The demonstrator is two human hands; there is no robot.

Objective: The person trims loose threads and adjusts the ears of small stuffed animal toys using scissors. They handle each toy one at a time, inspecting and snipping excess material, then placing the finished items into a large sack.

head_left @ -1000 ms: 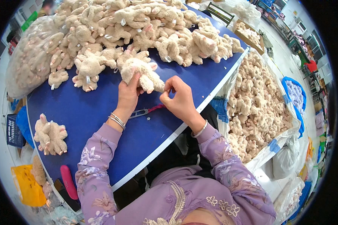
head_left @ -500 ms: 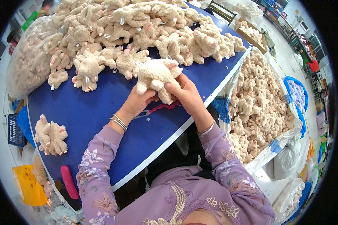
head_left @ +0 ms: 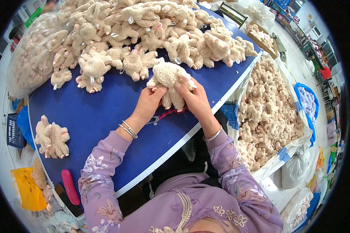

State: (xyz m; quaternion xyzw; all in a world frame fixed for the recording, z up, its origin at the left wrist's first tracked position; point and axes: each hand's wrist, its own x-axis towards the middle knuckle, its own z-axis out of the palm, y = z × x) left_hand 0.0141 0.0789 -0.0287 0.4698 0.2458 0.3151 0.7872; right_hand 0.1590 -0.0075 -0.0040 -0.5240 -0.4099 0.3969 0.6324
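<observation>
Between my two hands is a cream plush toy [head_left: 168, 75] with pink-tipped ears and paws, held up over the blue table [head_left: 105, 112]. My left hand [head_left: 147, 103] grips its left side, thumb and fingers pinched on a limb. My right hand [head_left: 196, 100] holds the other side, with the thumb pressed on the body. Beneath the toy lies a pair of small scissors [head_left: 153, 120] with a red cord wrapped on the handle, partly hidden. Beyond my hands spreads a heap of similar plush toys [head_left: 144, 31] with white tags.
Two plush toys [head_left: 52, 138] sit together at the table's left, near a pink case [head_left: 70, 186]. A clear bag of toys [head_left: 29, 58] leans at the far left. On the right stands a big white sack [head_left: 268, 112] full of toys, with a blue-rimmed bag [head_left: 308, 99] beyond.
The plush toy has been turned in my hands: its body now faces more upright, legs hanging down. My left hand has shifted slightly right, and both hands keep hold.
</observation>
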